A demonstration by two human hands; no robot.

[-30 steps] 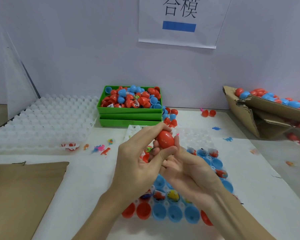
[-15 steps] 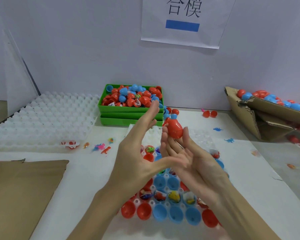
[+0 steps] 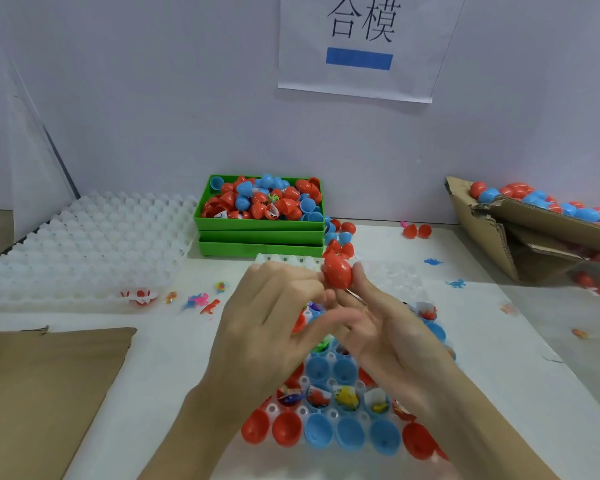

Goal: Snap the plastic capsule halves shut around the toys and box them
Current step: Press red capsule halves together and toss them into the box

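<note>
Capsule (image 3: 337, 274), red and looking fully closed, is sitting mid-frame just above centre, perched at the fingertips of the right hand (image 3: 388, 341). Those fingers are lying fairly straight and cupped under it, w/ one fingertip coming up beside its right flank; whether any finger is actually curling round it, can't tell. Left hand (image 3: 267, 337) is reaching in from the left, fingers extended and narrow-spread, tips touching the capsule's left side, thumb stretching across toward the right palm.

Step in hand, as I'm judging it: the snap looks done, so the hands are checking or passing the shut capsule before boxing. Next move is calling for a firmer hold, then carrying it to the cardboard box (image 3: 499, 233) at right of frame, already holding red and blue capsules. Open halves w/ toys are waiting in the white tray (image 3: 329, 403), lower centre, so another pairing is probably following.

Vs 0.5 s ago: left hand, then splayed wide and off the capsule, is now closing back in and touching it. Capsule is staying at the right fingertips, roughly same spot. Vs 1 s ago, left thumb and fingers were pressing round it.
</note>
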